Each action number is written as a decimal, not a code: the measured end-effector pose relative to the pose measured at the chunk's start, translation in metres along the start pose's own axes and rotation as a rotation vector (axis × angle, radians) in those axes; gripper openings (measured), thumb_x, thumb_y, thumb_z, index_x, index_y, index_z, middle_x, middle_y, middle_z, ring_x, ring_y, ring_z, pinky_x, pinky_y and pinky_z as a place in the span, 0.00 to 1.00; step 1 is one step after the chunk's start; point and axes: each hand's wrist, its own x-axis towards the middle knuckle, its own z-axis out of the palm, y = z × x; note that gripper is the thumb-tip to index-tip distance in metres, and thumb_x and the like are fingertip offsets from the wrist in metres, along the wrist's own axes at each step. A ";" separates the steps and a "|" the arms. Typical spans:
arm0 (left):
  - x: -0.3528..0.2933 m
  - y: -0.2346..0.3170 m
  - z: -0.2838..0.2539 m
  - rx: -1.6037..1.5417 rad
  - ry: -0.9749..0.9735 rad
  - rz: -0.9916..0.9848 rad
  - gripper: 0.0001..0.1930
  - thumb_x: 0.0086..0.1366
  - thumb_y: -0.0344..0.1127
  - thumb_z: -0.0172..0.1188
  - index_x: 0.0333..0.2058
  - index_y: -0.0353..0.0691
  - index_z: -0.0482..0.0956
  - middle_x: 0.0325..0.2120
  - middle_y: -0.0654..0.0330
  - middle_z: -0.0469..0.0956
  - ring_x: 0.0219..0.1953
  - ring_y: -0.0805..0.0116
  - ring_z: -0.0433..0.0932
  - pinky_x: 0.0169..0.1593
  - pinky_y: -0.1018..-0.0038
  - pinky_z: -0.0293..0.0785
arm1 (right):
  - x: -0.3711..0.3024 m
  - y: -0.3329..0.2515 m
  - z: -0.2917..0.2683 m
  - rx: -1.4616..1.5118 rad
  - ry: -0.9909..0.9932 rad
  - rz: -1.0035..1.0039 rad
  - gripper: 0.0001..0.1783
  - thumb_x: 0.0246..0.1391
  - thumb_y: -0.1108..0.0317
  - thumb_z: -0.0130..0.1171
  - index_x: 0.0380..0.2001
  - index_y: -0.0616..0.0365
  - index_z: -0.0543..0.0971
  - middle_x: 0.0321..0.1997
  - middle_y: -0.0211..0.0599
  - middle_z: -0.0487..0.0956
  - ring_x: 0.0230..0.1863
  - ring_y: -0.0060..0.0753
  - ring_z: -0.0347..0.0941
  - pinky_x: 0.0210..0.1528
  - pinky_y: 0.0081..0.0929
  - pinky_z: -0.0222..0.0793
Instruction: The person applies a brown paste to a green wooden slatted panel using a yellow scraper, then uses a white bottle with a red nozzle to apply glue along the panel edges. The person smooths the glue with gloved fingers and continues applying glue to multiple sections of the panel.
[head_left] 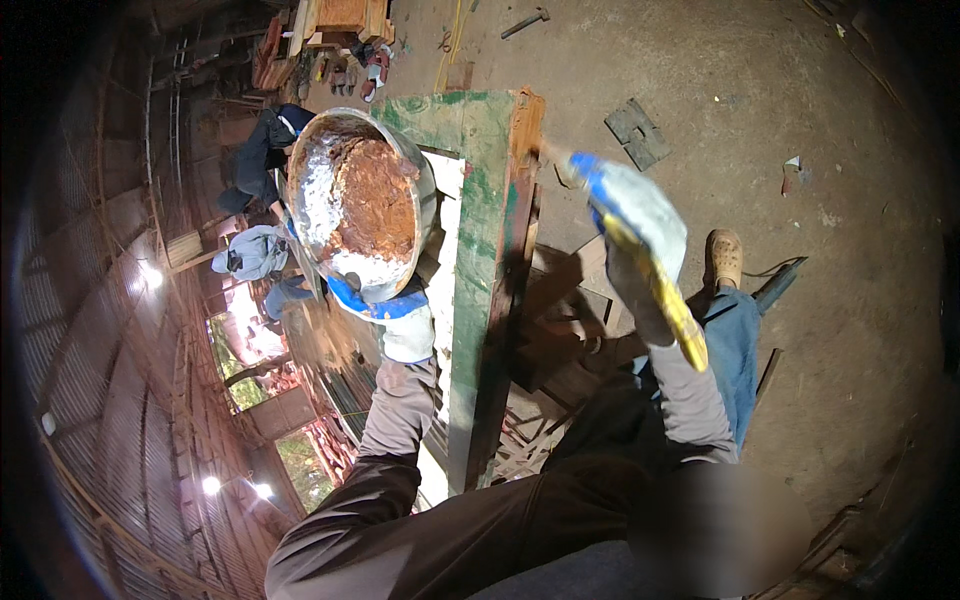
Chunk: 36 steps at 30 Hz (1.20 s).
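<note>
My left hand (pixel 408 328), in a white and blue work glove, grips the lower rim of a round metal bowl (pixel 426 200). Reddish-brown paste (pixel 378 200) fills much of it, with whitish smears on the inner wall. The bowl is tilted, its mouth toward me, over a green-painted wooden frame (pixel 485 200). My gloved right hand (pixel 645 225) is closed around a tool with a yellow handle (pixel 683 325). Motion blurs its head near the frame's bare brown end (pixel 527 120), so I cannot tell its kind or whether it touches the wood.
Several people work at the left, one in a grey-blue top (pixel 258 252). A hammer (pixel 525 23) and a dark flat block (pixel 637 133) lie on the floor. Stacked timber (pixel 340 15) stands at the back. A tan clog (pixel 723 255) rests right of the frame.
</note>
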 end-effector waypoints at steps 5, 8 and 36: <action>0.003 0.003 0.000 0.004 -0.002 0.011 0.44 0.73 0.62 0.43 0.75 0.35 0.48 0.73 0.41 0.53 0.73 0.43 0.58 0.74 0.47 0.57 | 0.028 0.011 0.008 -0.151 -0.016 -0.030 0.17 0.52 0.76 0.64 0.47 0.60 0.84 0.50 0.50 0.85 0.54 0.58 0.82 0.59 0.45 0.76; 0.001 0.002 0.000 0.023 -0.003 0.016 0.43 0.74 0.62 0.41 0.75 0.35 0.48 0.73 0.41 0.53 0.73 0.43 0.58 0.74 0.47 0.57 | 0.027 0.015 0.015 -0.163 -0.064 -0.049 0.16 0.54 0.74 0.65 0.47 0.59 0.85 0.50 0.49 0.86 0.54 0.56 0.83 0.58 0.47 0.76; -0.001 0.009 -0.007 0.037 -0.023 -0.051 0.39 0.79 0.61 0.33 0.74 0.35 0.49 0.73 0.42 0.53 0.73 0.45 0.58 0.74 0.48 0.57 | 0.009 -0.023 -0.008 -0.029 -0.184 0.122 0.19 0.49 0.67 0.73 0.47 0.54 0.88 0.46 0.40 0.88 0.48 0.48 0.86 0.54 0.42 0.77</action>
